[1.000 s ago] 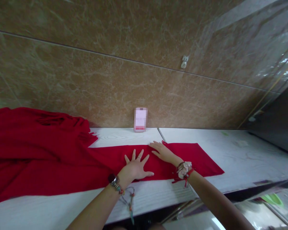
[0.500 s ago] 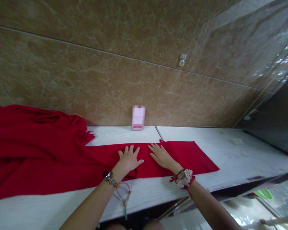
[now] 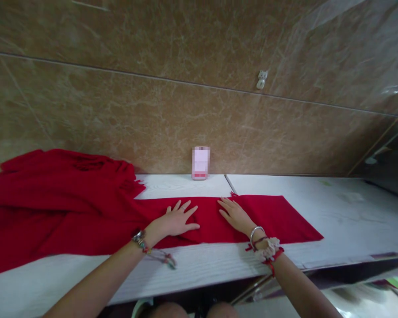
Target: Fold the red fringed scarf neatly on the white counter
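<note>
A red cloth [image 3: 278,216] lies across the white surface [image 3: 345,207]. Its right part is spread as one flat strip that ends in a slanted edge. Its left part is bunched in a heap [image 3: 53,203] against the wall [image 3: 152,115], with a fringe showing at the heap's right side.

Both hands rest on the strip near its middle, close together but apart. The left hand [image 3: 176,221] lies palm down with the fingers spread, its grip fully open and closed on nothing. The right hand [image 3: 236,215] is flat in the same way, its fingers pointing up and left towards the cloth's far edge, and it holds nothing either. The contact is only flat pressure on the fabric.

A beaded bracelet [image 3: 142,240] with a dangling strand sits on the left wrist. A bangle [image 3: 257,232] and a scrunchie [image 3: 269,249] sit on the right wrist. A small pink card [image 3: 200,163] stands against the wall behind the hands, beside a seam [image 3: 231,184] in the surface. A little hook [image 3: 260,80] sits higher on the wall.

With open palms and no pinch on the cloth, any sideways push could probably slide the fabric and raise a ridge between the hands. The heap looks heavy enough to drag the strip left if the pressure eases. The loose strand could catch on the cloth or the fringe.
</note>
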`<action>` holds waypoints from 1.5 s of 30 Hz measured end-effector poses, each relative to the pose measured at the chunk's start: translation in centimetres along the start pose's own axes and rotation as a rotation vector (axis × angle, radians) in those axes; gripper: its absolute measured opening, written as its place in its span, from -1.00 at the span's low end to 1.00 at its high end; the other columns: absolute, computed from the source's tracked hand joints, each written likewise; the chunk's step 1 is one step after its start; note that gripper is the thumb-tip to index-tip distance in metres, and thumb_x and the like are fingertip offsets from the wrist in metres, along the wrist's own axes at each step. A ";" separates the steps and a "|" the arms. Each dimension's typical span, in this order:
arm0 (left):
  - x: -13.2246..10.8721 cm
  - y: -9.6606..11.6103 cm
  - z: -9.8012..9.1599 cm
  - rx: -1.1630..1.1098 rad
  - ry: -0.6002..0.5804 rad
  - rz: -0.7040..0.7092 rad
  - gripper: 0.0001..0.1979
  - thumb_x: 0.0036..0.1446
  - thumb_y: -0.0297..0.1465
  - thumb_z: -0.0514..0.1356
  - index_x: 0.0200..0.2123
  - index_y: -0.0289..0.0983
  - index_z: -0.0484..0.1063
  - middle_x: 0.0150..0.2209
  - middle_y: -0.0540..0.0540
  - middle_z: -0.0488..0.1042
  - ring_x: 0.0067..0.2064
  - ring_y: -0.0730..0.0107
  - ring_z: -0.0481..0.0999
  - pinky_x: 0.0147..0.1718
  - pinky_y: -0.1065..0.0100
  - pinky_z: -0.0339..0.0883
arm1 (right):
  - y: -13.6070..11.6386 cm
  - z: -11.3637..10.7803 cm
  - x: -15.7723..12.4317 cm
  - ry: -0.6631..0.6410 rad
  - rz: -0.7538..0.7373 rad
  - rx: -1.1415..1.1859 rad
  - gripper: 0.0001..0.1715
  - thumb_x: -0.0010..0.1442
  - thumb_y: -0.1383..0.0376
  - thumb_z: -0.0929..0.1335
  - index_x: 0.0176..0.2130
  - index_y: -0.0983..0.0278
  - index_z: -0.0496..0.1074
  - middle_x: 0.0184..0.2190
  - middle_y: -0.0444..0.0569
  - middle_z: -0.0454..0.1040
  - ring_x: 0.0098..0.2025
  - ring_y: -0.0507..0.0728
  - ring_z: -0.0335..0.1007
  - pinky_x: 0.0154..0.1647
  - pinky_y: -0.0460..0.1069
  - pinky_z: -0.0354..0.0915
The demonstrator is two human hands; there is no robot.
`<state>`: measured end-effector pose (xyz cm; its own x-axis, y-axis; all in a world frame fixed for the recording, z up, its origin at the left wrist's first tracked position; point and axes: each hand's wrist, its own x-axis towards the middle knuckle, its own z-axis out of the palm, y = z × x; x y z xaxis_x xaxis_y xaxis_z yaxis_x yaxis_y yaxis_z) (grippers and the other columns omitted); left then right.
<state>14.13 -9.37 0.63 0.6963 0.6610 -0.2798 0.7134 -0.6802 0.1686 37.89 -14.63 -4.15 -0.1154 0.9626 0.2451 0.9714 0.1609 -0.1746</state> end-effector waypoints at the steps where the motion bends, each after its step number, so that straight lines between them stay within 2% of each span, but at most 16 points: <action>1: -0.8 -1.1 0.0 0.021 0.001 0.053 -0.30 0.06 0.04 -0.06 0.22 -0.10 -0.11 0.27 -0.16 -0.22 0.24 -0.11 -0.27 0.03 -0.21 -0.14 | 0.1 0.1 0.0 0.010 -0.009 0.000 -0.54 0.20 0.27 0.15 0.07 0.32 0.25 0.11 0.12 0.23 0.17 0.18 0.05 0.15 0.17 0.05; 4: -3.5 -4.1 0.2 0.108 0.033 0.169 -0.28 0.02 -0.03 0.07 0.21 -0.09 -0.08 0.27 -0.14 -0.21 0.25 -0.03 -0.24 0.08 -0.10 -0.14 | 0.4 0.3 0.1 0.033 -0.030 -0.009 -0.55 0.19 0.27 0.16 0.05 0.34 0.27 0.09 0.13 0.25 0.15 0.21 0.09 0.14 0.18 0.07; 9: -5.9 -7.3 -0.1 0.241 0.234 0.277 -0.52 0.08 -0.43 0.06 0.11 -0.18 0.16 0.13 -0.13 0.20 0.10 0.28 0.21 0.05 0.28 0.08 | 0.9 0.7 0.1 0.077 -0.062 -0.039 -0.57 0.17 0.29 0.17 0.01 0.34 0.31 0.04 0.15 0.30 0.09 0.23 0.20 0.10 0.21 0.14; 12: -5.8 -8.7 -0.6 0.339 0.311 0.284 -0.56 0.03 -0.59 0.01 0.00 -0.19 0.30 -0.06 -0.11 0.39 -0.08 0.34 0.38 -0.07 0.34 0.20 | 0.1 -0.1 0.9 0.063 -0.096 -0.079 -0.61 0.13 0.33 0.20 -0.06 0.36 0.36 -0.01 0.20 0.35 0.05 0.26 0.24 0.07 0.23 0.17; 15: -5.2 -10.1 -0.9 0.387 0.361 0.271 -0.69 0.06 -0.55 0.03 -0.14 -0.22 0.39 -0.21 -0.10 0.45 -0.21 0.35 0.44 -0.17 0.35 0.26 | -2.6 -1.7 2.4 0.018 -0.174 -0.021 -0.65 0.10 0.32 0.25 -0.10 0.36 0.40 -0.01 0.19 0.35 0.06 0.25 0.23 0.08 0.18 0.19; 19: -4.7 -11.3 -0.9 0.323 0.462 0.244 -0.76 0.14 -0.49 -0.01 -0.21 -0.26 0.41 -0.29 -0.07 0.49 -0.28 0.40 0.45 -0.26 0.41 0.28 | -8.1 -2.9 4.3 -0.087 -0.406 0.281 -0.55 0.14 0.22 0.26 0.03 0.25 0.29 0.03 0.04 0.34 0.06 0.14 0.24 0.08 0.06 0.20; 21: -5.0 -11.6 -0.8 0.251 0.470 0.256 -0.77 0.16 -0.46 -0.02 -0.25 -0.26 0.43 -0.33 -0.05 0.50 -0.31 0.43 0.46 -0.29 0.45 0.27 | -10.1 -2.5 4.5 -0.159 -0.502 0.351 -0.38 0.07 0.15 0.32 0.11 0.24 0.19 0.06 0.04 0.30 0.07 0.15 0.21 0.08 0.05 0.19; 23: -5.6 -11.5 -0.8 0.181 0.425 0.277 -0.78 0.16 -0.42 -0.01 -0.31 -0.25 0.43 -0.39 -0.01 0.50 -0.36 0.46 0.46 -0.33 0.47 0.25 | -11.2 -1.6 4.3 -0.195 -0.567 0.365 -0.25 0.01 0.13 0.35 0.15 0.25 0.13 0.09 0.06 0.25 0.11 0.17 0.16 0.11 0.08 0.14; 27: -7.2 -10.5 -1.2 0.121 0.233 0.292 -0.85 0.09 -0.31 0.10 -0.34 -0.22 0.42 -0.42 0.03 0.49 -0.39 0.46 0.46 -0.39 0.47 0.23 | -11.3 -0.1 3.0 -0.176 -0.637 0.314 -0.38 0.07 0.28 0.30 0.13 0.18 0.17 0.10 0.01 0.25 0.15 0.17 0.09 0.15 0.13 0.07; 30: -8.1 -9.4 -1.4 0.203 0.095 0.263 -0.93 -0.01 -0.38 0.16 -0.38 -0.20 0.41 -0.44 0.04 0.47 -0.42 0.42 0.45 -0.47 0.45 0.22 | -11.0 0.1 2.2 -0.132 -0.685 0.283 -0.38 0.08 0.36 0.26 0.14 0.18 0.15 0.09 0.00 0.27 0.15 0.17 0.10 0.15 0.15 0.07; 32: -8.3 -9.1 -1.4 0.272 0.058 0.256 -0.87 -0.07 -0.46 0.17 -0.36 -0.20 0.40 -0.43 0.03 0.47 -0.41 0.39 0.45 -0.49 0.44 0.22 | -11.0 0.1 2.0 -0.100 -0.719 0.253 -0.37 0.08 0.40 0.24 0.15 0.23 0.14 0.09 0.02 0.27 0.16 0.20 0.08 0.14 0.17 0.09; 34: -8.3 -9.1 -1.3 0.335 0.077 0.240 -0.79 -0.09 -0.51 0.15 -0.30 -0.20 0.39 -0.37 0.00 0.47 -0.38 0.36 0.45 -0.48 0.42 0.23 | -11.1 0.0 2.0 -0.082 -0.747 0.210 -0.39 0.08 0.43 0.23 0.14 0.25 0.16 0.08 0.03 0.28 0.15 0.21 0.09 0.13 0.17 0.12; 37: -8.2 -9.9 -1.5 0.419 0.179 0.176 -0.74 -0.07 -0.56 0.09 -0.27 -0.23 0.39 -0.29 -0.06 0.45 -0.39 0.37 0.44 -0.48 0.41 0.24 | -11.0 0.1 2.2 -0.047 -0.749 0.173 -0.47 0.13 0.47 0.18 0.09 0.24 0.23 0.01 0.03 0.36 0.09 0.15 0.20 0.09 0.13 0.18; 42: -8.9 -10.6 -2.3 0.423 0.493 0.115 -0.67 0.00 -0.60 -0.07 -0.28 -0.20 0.40 -0.34 -0.05 0.42 -0.33 0.41 0.41 -0.36 0.40 0.27 | -10.5 -0.6 2.3 0.193 -0.639 0.213 -0.51 0.17 0.49 0.11 0.05 0.23 0.27 -0.03 0.01 0.40 0.06 0.09 0.25 0.13 0.14 0.14; 43: -9.0 -10.5 -2.4 0.401 0.511 0.116 -0.66 0.00 -0.60 -0.08 -0.27 -0.20 0.40 -0.33 -0.05 0.42 -0.29 0.39 0.41 -0.32 0.38 0.28 | -10.4 -0.7 2.3 0.204 -0.632 0.225 -0.52 0.17 0.48 0.12 0.05 0.23 0.28 -0.01 0.01 0.38 0.08 0.09 0.22 0.15 0.15 0.11; 45: -9.1 -10.2 -2.3 0.336 0.402 0.152 -0.67 -0.04 -0.59 -0.04 -0.26 -0.20 0.39 -0.30 -0.05 0.43 -0.24 0.35 0.40 -0.28 0.36 0.28 | -10.5 -0.9 2.3 0.099 -0.678 0.240 -0.55 0.17 0.44 0.15 0.03 0.22 0.31 0.01 0.01 0.36 0.12 0.11 0.15 0.16 0.16 0.08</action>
<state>0.64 -7.70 3.64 0.8117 0.5719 0.1186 0.5840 -0.7975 -0.1513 27.62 -14.30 -0.89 -0.6457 0.6122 0.4565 0.6195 0.7694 -0.1556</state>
